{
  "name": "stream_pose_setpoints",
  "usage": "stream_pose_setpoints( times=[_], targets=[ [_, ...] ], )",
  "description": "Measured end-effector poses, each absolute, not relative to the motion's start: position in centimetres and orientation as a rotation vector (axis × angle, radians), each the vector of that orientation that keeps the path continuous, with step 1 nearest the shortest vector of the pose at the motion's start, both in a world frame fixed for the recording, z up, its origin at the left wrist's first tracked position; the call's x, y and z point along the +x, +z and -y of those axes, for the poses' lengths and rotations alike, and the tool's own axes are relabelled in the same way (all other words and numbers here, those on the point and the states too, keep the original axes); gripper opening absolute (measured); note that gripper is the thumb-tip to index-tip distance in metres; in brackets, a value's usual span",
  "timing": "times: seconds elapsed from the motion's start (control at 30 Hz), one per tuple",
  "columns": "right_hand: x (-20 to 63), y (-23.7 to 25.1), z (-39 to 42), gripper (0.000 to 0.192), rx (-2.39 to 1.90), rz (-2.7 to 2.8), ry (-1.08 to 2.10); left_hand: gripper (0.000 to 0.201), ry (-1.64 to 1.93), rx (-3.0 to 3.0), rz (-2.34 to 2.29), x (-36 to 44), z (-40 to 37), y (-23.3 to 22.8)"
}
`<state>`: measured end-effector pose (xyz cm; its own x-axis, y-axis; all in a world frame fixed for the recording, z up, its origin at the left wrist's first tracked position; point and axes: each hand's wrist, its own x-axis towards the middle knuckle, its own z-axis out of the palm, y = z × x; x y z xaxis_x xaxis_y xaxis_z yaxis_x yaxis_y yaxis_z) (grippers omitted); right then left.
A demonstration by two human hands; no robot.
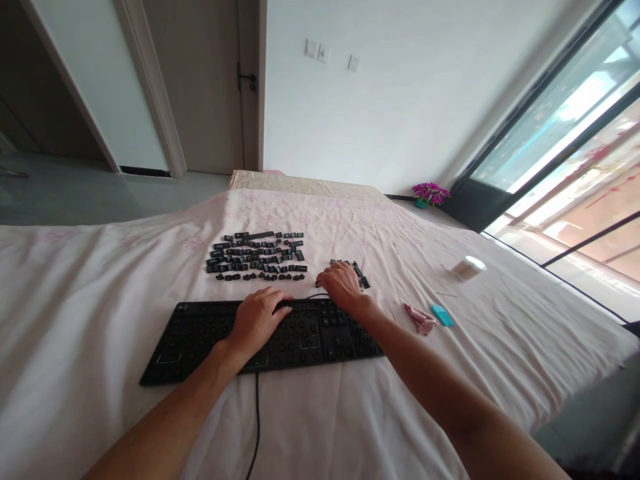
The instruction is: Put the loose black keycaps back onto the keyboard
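A black keyboard [295, 343] lies flat on the pink floral cloth [100, 300], with much of its key area stripped to bare switch positions. Judging by this, the taking-off of caps is well advanced; whether any remain in the arrow and number sections cannot be told, as the right arm covers part of them. Just beyond the keyboard, loose keycaps [270, 251] lie in rough rows, a long bar-shaped cap [260, 236] among those at the far side. A smaller cluster of caps [367, 283] sits to their right. None of these loose caps is back in place.

The left hand [255, 320] rests across the keyboard's far edge, its grip relaxed, thumb spread away from the fingers. The right hand [343, 283] reaches past the keyboard to the smaller cluster, fingers bent down; whether its grip has a cap pinched cannot be told.

A cable [257, 413] runs from the keyboard's near edge. Farther right are a crumpled pink rag [423, 320], a turquoise item [442, 315] beside it, and a white tub [469, 267]. Beyond, potted magenta flowers [431, 193] stand by the wall.
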<state>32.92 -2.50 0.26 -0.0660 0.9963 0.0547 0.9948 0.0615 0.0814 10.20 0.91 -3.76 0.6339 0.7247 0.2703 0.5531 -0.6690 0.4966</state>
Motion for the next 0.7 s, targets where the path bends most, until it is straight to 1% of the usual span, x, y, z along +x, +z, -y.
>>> stream_pose_setpoints(
  times=[0.17,0.33,0.4,0.5,0.6,0.7],
  targets=[
    [32.3,0.7,2.0,0.020,2.037,-2.298,0.192,0.017,0.654,2.491,-1.004,10.1,-0.9,-3.7],
    [31.7,2.1,3.1,0.019,2.103,-2.287,0.253,0.017,0.651,2.479,-1.006,10.1,-0.9,-3.6],
    [31.4,2.9,5.4,0.021,2.182,-2.316,0.264,0.017,0.646,2.477,-1.013,10.1,-0.8,-3.6],
    [30.9,3.4,10.3,0.021,2.364,-2.464,0.184,0.017,0.641,2.484,-1.028,10.1,-0.8,-3.6],
    [30.3,2.7,14.9,0.017,2.461,-2.467,0.114,0.018,0.650,2.495,-1.021,10.1,-0.8,-3.7],
    [29.8,1.3,17.5,0.016,2.425,-2.432,0.155,0.018,0.663,2.500,-1.017,10.2,-0.9,-3.9]
  ],
)
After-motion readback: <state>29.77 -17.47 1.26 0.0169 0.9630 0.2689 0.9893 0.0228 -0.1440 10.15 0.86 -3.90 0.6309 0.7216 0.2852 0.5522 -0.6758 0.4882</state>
